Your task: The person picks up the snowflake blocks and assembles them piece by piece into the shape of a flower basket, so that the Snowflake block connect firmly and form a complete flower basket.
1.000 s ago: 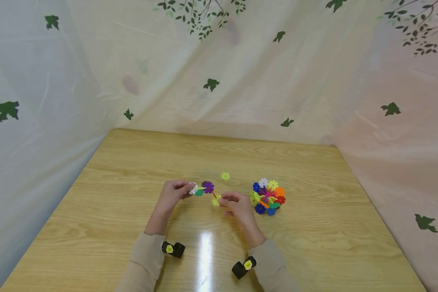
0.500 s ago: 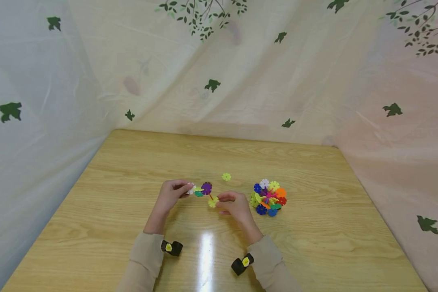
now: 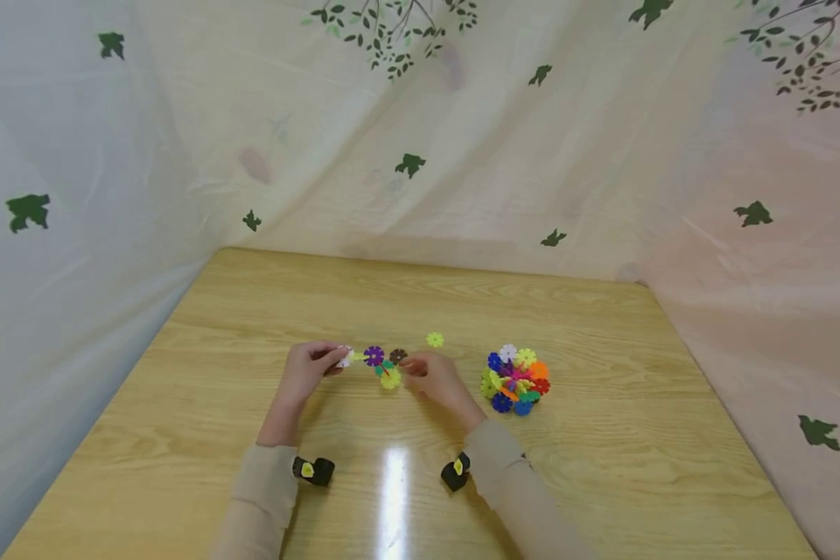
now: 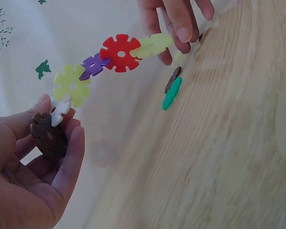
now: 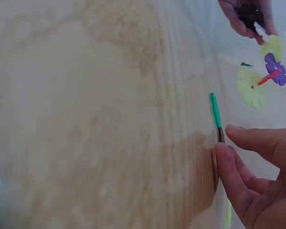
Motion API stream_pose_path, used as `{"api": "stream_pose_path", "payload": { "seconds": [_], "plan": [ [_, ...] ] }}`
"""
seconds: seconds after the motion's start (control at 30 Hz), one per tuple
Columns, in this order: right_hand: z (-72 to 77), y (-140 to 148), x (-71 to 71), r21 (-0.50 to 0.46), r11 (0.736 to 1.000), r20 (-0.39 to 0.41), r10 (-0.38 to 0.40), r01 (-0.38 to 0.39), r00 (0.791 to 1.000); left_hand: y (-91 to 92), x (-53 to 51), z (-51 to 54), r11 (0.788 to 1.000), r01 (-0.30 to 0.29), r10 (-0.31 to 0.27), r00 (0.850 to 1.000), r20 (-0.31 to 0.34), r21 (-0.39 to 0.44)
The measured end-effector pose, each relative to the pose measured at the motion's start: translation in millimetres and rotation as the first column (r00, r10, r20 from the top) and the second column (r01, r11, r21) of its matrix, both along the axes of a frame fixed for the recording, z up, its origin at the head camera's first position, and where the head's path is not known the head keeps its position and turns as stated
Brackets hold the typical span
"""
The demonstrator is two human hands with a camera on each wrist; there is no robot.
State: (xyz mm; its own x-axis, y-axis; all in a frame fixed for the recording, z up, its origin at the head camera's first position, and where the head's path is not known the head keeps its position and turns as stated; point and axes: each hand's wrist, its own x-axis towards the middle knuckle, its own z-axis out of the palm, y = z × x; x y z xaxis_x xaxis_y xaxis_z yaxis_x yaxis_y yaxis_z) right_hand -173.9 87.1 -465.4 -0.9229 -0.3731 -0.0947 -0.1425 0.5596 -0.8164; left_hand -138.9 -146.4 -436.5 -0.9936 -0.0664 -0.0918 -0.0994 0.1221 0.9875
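My left hand (image 4: 38,171) pinches one end of a chain of notched plastic snowflake discs. Its brown disc (image 4: 50,136) and white disc (image 4: 61,109) lie at the fingers. Beyond these come a yellow disc (image 4: 71,85), a purple disc (image 4: 93,66), a red disc (image 4: 121,53) and a yellow end disc (image 3: 390,379). My right hand (image 3: 437,381) is off the chain, thumb and forefinger parted beside a loose brown disc (image 3: 398,356) on the table. The right wrist view shows that disc's edge by the fingertips; contact is unclear. A loose green disc (image 5: 215,109) lies beside it.
A loose yellow disc (image 3: 435,340) lies farther back on the wooden table (image 3: 287,295). Right of my right hand stands a round cluster of joined multicoloured discs (image 3: 515,379). A pale curtain (image 3: 462,194) with green bird shapes hangs behind the table.
My left hand has moved left with the chain. My right hand has let go of the chain's yellow end disc and moved slightly away from me, to the loose brown disc.
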Motion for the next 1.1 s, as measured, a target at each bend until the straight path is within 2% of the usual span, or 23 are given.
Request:
{"api": "stream_pose_path", "payload": {
  "seconds": [0.1,0.2,0.37,0.5,0.6,0.7,0.8,0.87,0.97,1.1],
  "plan": [
    [1.8,-13,-9.4,0.152,0.979,-0.105,0.154,-0.137,0.983,-9.7,2.8,2.4,1.0,-0.025,0.025,1.0,0.005,0.002],
    [2.4,-22,-14.1,0.291,0.938,-0.166,0.246,-0.191,0.955,-16.2,5.1,4.2,0.999,-0.043,0.043,0.999,0.01,-0.01],
    [6.8,-30,-15.6,0.417,0.892,-0.163,0.26,-0.173,0.952,-23.6,8.1,5.8,0.999,-0.05,0.05,0.999,0.0,-0.005],
    [11.3,-29,-12.4,0.451,0.879,-0.157,0.248,-0.154,0.956,-26.7,9.0,4.3,0.998,-0.055,0.055,0.998,0.008,0.01],
    [15.2,-23,-7.5,0.419,0.894,-0.138,0.235,-0.158,0.962,-26.3,8.2,3.7,0.997,-0.077,0.076,0.997,0.014,0.028],
    [15.6,-12,-0.8,0.352,0.923,-0.113,0.208,-0.157,0.971,-20.4,6.1,4.5,0.995,-0.091,0.091,0.996,0.019,0.037],
    [12.9,0,7.0,0.201,0.97,-0.042,0.15,-0.138,0.988,-11.2,3.8,6.1,0.995,-0.1,0.1,0.995,0.024,0.024],
    [10.8,7,12.8,0.084,0.991,0.019,0.107,-0.108,0.994,-4.4,2.3,6.9,0.995,-0.096,0.096,0.995,0.023,0.016],
    [9.0,14,23.5,-0.055,0.996,0.107,0.078,-0.073,0.991,6.7,0.8,8.7,0.995,-0.087,0.085,0.996,0.032,0.041],
    [8.2,13,38.0,-0.192,0.981,0.183,0.077,-0.041,0.98,23.4,-0.4,11.2,0.99,-0.069,0.064,0.997,0.042,0.123]
  ]
}}
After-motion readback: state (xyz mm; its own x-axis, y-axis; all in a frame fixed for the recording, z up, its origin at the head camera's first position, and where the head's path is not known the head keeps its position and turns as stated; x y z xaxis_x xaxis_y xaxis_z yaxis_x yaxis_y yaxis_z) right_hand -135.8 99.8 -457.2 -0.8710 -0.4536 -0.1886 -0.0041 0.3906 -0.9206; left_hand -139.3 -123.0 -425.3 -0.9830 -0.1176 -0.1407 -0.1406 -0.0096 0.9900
